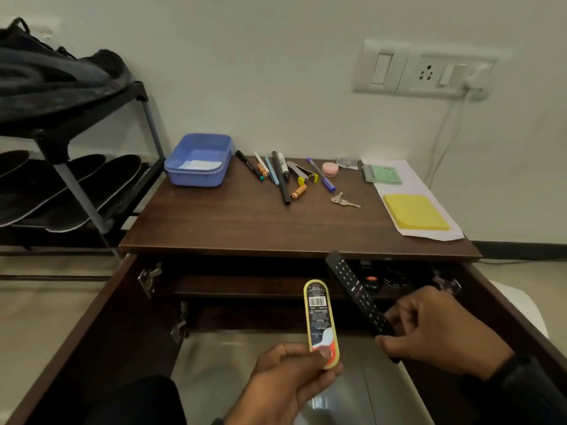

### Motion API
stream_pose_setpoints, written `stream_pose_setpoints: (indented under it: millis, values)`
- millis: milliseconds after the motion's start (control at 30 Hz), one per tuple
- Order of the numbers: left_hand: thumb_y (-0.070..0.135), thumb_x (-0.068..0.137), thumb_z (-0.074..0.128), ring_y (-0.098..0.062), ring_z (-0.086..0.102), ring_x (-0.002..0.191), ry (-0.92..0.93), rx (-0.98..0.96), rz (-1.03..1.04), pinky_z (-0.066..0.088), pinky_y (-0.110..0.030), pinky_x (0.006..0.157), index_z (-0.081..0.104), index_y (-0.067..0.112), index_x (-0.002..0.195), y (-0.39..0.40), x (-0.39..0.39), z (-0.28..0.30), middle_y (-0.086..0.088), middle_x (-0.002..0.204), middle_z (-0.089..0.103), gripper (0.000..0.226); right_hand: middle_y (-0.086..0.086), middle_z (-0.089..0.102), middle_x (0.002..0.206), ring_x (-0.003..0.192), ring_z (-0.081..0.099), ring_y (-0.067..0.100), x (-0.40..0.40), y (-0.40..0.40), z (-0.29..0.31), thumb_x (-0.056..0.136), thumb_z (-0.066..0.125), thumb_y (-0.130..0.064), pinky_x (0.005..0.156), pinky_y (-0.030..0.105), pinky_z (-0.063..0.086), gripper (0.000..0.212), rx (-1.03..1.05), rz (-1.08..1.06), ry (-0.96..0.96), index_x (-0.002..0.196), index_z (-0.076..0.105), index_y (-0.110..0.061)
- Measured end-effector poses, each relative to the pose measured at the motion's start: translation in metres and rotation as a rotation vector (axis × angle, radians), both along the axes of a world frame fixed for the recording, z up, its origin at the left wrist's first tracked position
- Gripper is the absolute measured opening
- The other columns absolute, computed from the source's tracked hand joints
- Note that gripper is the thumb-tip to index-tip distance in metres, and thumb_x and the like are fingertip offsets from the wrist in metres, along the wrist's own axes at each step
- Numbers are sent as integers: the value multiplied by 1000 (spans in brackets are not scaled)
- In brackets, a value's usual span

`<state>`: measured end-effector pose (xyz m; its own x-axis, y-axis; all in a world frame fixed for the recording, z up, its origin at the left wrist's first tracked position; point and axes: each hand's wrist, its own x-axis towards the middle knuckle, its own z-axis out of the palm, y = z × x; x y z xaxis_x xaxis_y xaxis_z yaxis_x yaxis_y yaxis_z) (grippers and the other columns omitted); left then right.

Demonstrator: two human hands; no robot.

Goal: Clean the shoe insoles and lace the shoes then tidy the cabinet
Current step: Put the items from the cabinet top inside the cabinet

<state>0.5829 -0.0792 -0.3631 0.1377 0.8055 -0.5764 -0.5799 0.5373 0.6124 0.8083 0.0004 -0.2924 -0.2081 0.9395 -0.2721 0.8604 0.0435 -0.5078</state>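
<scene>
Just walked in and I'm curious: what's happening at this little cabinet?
A person sits before the open wooden cabinet, seemingly sorting its contents. The left hand grips a slim yellow-edged tube with a barcode, and the right hand holds a black remote control by its lower end. On top lie pens and markers, keys, a blue plastic tub and a yellow notepad. Black insoles rest on the shoe rack beside it.

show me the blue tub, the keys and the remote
blue tub [196, 176], head view, its front wall
keys [343, 201], head view, middle of the bunch
remote [352, 289], head view, its button face, gripped by the right hand [438, 329]
</scene>
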Motion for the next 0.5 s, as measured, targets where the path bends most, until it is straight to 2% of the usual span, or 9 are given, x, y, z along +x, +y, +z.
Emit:
stream_pose_setpoints:
  millis: [100, 200, 300, 400, 500]
  values:
    - [-5, 79, 78, -35, 77, 84, -21, -76, 34, 62, -28, 61, 59, -16, 118, 25, -1, -15, -30, 98, 74, 46, -11, 74, 72, 89, 68, -8, -9, 3, -9, 68, 90, -25, 66, 16, 57, 33, 5, 11, -78, 57, 61, -15]
    - [0, 85, 77, -28, 77, 82, 88, -101, 101, 63, -27, 63, 64, -8, 107, 48, -5, -27, -23, 93, 77, 27, -1, 72, 68, 79, 71, 5, -21, 9, -15, 68, 88, -27, 64, 22, 59, 33, -23, 18, -153, 59, 59, -15]
    - [7, 84, 81, -20, 75, 73, 243, -105, 151, 61, -23, 61, 66, 4, 92, 68, -5, -40, -13, 81, 78, 17, 1, 69, 70, 64, 64, 10, -32, 19, -20, 68, 87, -29, 57, 24, 57, 31, -33, -18, -185, 68, 61, -11]
    - [8, 81, 85, -17, 68, 64, 283, -94, 206, 59, -21, 56, 68, 3, 85, 94, -5, -50, -14, 76, 75, 18, 4, 68, 81, 73, 64, 17, -47, 41, -26, 62, 90, -39, 62, 32, 58, 39, 38, -153, -166, 72, 63, -13]
    - [11, 77, 88, -16, 69, 63, 337, -84, 211, 59, -21, 54, 71, -4, 99, 118, -4, -59, -18, 86, 76, 31, 6, 66, 97, 91, 65, 26, -66, 59, -37, 66, 88, -48, 76, 39, 60, 45, 94, -231, -195, 87, 65, -16]
